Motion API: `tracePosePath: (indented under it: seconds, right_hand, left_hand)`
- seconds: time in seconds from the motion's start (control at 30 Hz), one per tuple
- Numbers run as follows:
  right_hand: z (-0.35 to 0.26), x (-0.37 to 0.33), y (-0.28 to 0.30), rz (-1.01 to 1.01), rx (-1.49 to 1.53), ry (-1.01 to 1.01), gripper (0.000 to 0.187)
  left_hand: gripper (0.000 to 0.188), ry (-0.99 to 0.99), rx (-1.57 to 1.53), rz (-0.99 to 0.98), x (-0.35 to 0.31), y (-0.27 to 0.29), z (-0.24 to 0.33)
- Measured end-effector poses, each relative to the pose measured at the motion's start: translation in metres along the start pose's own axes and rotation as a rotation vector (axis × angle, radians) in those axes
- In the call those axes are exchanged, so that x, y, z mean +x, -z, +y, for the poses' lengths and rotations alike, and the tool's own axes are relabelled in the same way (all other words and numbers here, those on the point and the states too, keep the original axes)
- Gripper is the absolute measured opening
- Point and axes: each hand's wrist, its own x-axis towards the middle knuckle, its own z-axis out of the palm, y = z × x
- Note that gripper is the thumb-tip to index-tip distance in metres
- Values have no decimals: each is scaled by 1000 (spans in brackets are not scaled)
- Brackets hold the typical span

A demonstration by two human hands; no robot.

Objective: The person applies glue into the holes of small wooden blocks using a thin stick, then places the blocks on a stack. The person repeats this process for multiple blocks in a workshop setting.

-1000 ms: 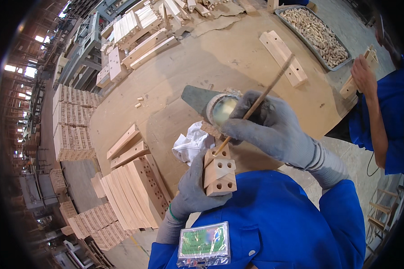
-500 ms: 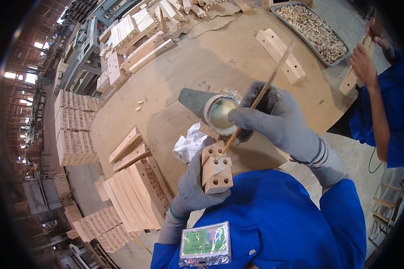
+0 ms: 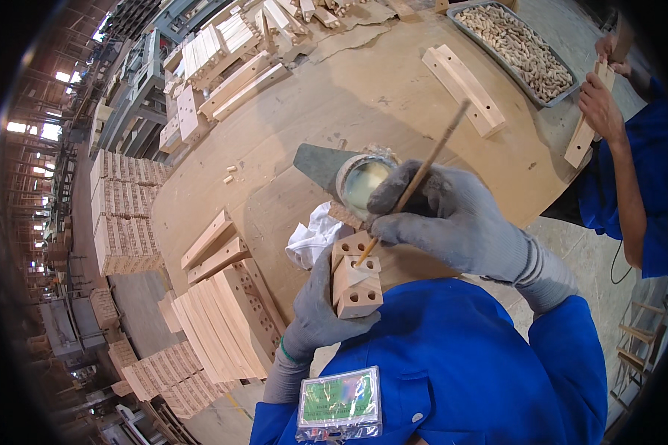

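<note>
In a grey glove, my left hand is closed around a stack of wooden blocks, whose ends with round drilled holes face up. My right hand, also gloved, pinches a thin wooden stick. The stick's lower tip touches the middle block beside a hole. Just beyond the blocks stands a round container of whitish, glue-like liquid, partly covered by my right fingers. A crumpled white cloth lies left of it, near my left hand.
Stacked wooden pieces stand at the left table edge. A metal tray of dowels sits far right, near two drilled bars. A co-worker's hand holds a wooden bar at the right. More wood lies at the back.
My right hand has moved the stick tip toward me, from the far block to the middle one. My left hand stays nearly still. The co-worker's bar has shifted slightly.
</note>
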Motion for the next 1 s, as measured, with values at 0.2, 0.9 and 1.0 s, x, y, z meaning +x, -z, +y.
tracePosePath:
  seconds: [0.2, 0.9, 1.0]
  right_hand:
    - [6, 3, 4, -4, -72, 101, 27]
    - [102, 2, 23, 255, -108, 283, 17]
    - [102, -7, 17, 168, -332, 537, 17]
  left_hand:
    - [109, 24, -44, -22, 2, 2, -1]
    - [116, 41, -100, 112, -3, 5, -24]
    - [113, 65, -104, 111, 0, 9, -16]
